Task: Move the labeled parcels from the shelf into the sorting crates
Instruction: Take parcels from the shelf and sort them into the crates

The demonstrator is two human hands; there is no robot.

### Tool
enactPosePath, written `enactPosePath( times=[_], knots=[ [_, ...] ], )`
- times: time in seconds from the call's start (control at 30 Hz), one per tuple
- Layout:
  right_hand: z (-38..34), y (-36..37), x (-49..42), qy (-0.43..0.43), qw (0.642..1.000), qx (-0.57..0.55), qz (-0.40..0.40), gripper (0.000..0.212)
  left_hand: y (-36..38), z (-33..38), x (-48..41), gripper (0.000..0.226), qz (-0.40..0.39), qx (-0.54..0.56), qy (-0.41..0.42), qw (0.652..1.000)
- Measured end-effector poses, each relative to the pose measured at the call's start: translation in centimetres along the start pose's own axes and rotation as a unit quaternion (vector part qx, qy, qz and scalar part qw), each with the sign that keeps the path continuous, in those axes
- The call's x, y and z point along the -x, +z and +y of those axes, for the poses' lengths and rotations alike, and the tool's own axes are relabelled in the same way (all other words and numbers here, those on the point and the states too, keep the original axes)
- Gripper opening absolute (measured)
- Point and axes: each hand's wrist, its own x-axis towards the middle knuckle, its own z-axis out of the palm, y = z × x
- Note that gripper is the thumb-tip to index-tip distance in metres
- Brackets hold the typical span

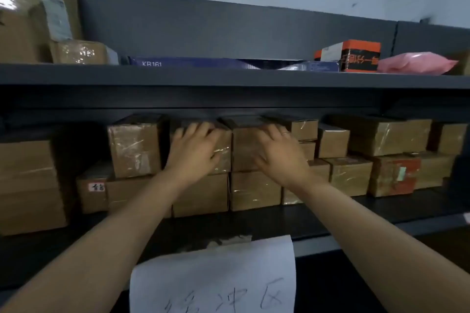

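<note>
We are standing at a dark metal shelf [356, 232] whose middle level is carrying two stacked rows of brown taped parcels. Our left grip [193, 151] is resting on the front of one upper-row parcel [225, 157], with its fingers [195, 129] spread and their tips lying at the parcel's top front edge. Our right grip [277, 154] is pressing the neighbouring parcel [243, 150] just to the right in the same way, fingers spread apart, and a ring [285, 133] is showing on one of them. The two parcels are touching side by side and are sitting on the lower-row boxes [254, 190]. Another taped box [134, 145] is standing just left of them, and a large carton [28, 185] is sitting at the far left.

On the level above, a blue box marked KB161 [183, 61], an orange and black box [356, 56] and a pink bag [414, 62] are lying along the edge. A white paper sheet [213, 277] with handwritten characters is hanging from the shelf front between our forearms.
</note>
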Motion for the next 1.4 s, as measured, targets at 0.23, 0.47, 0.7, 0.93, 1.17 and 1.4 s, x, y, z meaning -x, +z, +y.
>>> enactPosePath(
  times=[0.23,0.47,0.7,0.93,1.17,1.4],
  knots=[
    [1.2,3.3,-5.6,-0.002,0.999,0.044,-0.014,0.057,3.1,-0.1,-4.4,0.057,-0.005,-0.063,-0.021,0.998],
    [2.4,3.8,-5.1,-0.032,0.999,0.032,0.023,0.050,1.7,0.6,-3.5,0.053,0.004,-0.062,-0.027,0.998],
    [3.4,3.3,-1.9,-0.053,0.987,-0.051,0.145,0.038,1.2,2.6,-0.4,0.043,0.107,-0.058,-0.042,0.992],
    [3.8,3.0,-3.7,0.009,0.980,-0.168,0.102,0.026,1.0,3.2,-1.3,0.056,0.072,-0.007,-0.083,0.994],
    [4.5,3.9,-3.6,-0.024,0.985,-0.161,0.054,0.043,1.4,4.2,-4.1,0.057,-0.066,-0.052,-0.094,0.992],
    [6.3,4.2,-2.8,0.224,0.909,-0.341,0.083,0.050,2.7,5.4,-6.3,0.056,-0.055,-0.061,-0.077,0.994]
  ],
)
